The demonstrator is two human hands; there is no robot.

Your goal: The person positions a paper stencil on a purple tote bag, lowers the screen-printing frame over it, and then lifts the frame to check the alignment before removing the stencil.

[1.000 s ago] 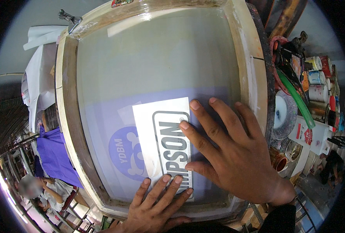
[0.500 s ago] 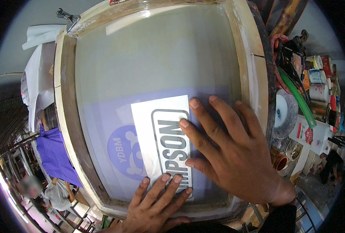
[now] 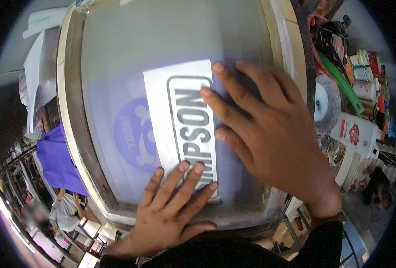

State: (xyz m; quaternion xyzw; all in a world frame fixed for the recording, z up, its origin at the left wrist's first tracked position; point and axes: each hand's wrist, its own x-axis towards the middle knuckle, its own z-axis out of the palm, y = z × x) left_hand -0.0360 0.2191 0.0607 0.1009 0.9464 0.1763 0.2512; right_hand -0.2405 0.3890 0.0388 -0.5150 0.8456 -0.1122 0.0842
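A white paper sheet (image 3: 160, 96) with bold dark lettering inside a rounded border lies on the pale mesh of a wood-framed printing screen (image 3: 175, 35). Through the mesh shows purple fabric (image 3: 247, 187), with a darker round skull emblem (image 3: 128, 152) left of the sheet. My left hand (image 3: 173, 207) rests with fingers spread on the sheet's near end. My right hand (image 3: 273, 129) is spread along its right edge, index fingertip on the paper and the other fingers over the mesh. Neither hand grips anything.
Purple fabric (image 3: 59, 156) hangs left of the frame, below white sheets (image 3: 39, 73). On the right are a green squeegee-like strip (image 3: 340, 80), a round tub (image 3: 325, 102), a white jug (image 3: 354, 134) and several paint pots (image 3: 363, 73). Other people (image 3: 66, 214) are at far left and far right.
The view has tilted, so screen, sheet and hands all appear higher in the picture. Both hands keep about the same places on the sheet, fingers still spread.
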